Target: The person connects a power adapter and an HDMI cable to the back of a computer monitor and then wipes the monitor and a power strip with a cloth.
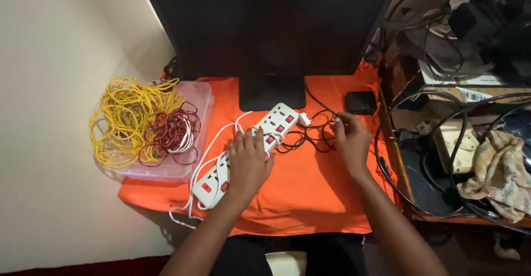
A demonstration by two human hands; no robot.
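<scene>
Hands are working at the centre of the frame on a bench draped in orange cloth (310, 193). Left hand (249, 162) is lying flat, fingers together, pressing down on a long white plastic power strip with red switches (260, 143) running diagonally. Right hand (350, 139) is pinching a thin black cable (310, 135) just right of the strip. Yellow and red wire coils (141, 124) are sitting in a clear plastic tray (196, 96) at the left.
</scene>
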